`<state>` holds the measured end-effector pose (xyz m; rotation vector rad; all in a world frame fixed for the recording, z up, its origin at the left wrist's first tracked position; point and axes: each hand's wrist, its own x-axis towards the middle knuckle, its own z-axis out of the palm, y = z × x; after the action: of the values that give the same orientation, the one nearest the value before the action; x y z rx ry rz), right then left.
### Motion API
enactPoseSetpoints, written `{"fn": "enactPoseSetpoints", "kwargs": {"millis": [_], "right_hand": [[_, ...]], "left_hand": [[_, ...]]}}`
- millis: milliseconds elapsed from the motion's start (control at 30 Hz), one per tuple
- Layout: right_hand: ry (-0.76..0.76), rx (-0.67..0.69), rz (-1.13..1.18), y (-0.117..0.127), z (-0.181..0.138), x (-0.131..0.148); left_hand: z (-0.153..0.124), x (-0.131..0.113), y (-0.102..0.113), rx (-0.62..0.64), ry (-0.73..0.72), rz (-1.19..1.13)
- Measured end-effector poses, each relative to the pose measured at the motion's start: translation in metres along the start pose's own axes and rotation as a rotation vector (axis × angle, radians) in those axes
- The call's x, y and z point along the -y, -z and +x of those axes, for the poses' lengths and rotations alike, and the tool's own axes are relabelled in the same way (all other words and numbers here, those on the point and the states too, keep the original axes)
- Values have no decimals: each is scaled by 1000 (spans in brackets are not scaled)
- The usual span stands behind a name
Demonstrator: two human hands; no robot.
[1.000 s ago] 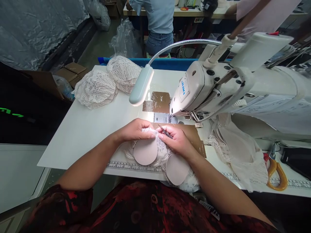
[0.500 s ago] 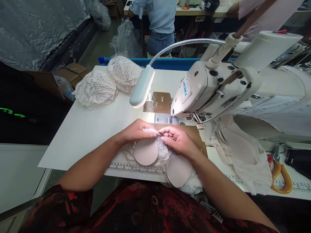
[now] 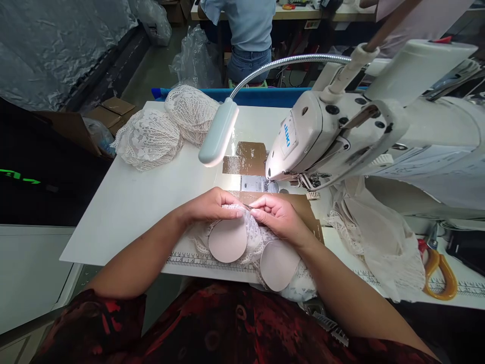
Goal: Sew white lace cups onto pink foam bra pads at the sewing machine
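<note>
A white lace bra with two smooth pale cups lies bunched at the table's front edge. The left cup rests below my left hand; the right cup hangs partly over the edge. My left hand is closed, pinching the lace edge between thumb and fingers. My right hand is closed too, its fingertips around a small thin metal tool that points at the pinched lace. Most of that tool is hidden by the fingers, so its exact kind cannot be made out.
A JUKI sewing machine stands behind my right hand, with a lamp on a bent neck. Lace pieces lie at the back left. More pale fabric and orange-handled scissors are at the right. A person sits beyond.
The metal tool shows less between my fingers and sits lower against the lace. My left thumb has shifted slightly down over the cup's top edge. The camera view has moved a little.
</note>
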<state>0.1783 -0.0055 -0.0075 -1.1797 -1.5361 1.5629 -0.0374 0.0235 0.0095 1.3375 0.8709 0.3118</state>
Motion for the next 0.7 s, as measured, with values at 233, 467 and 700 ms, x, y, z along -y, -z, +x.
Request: {"fn": "enactPoseSetpoints", "kwargs": {"millis": [233,467,700], "right_hand": [[-51,141,9,4,0,1],[-6,185,-5,-1,4,2],[-13,121,-55,0,3,1]], "left_hand": [[0,1,1,-13,17,33],[4,0,-5,62,-1,118],[4,-2,-6,48,4,119]]}}
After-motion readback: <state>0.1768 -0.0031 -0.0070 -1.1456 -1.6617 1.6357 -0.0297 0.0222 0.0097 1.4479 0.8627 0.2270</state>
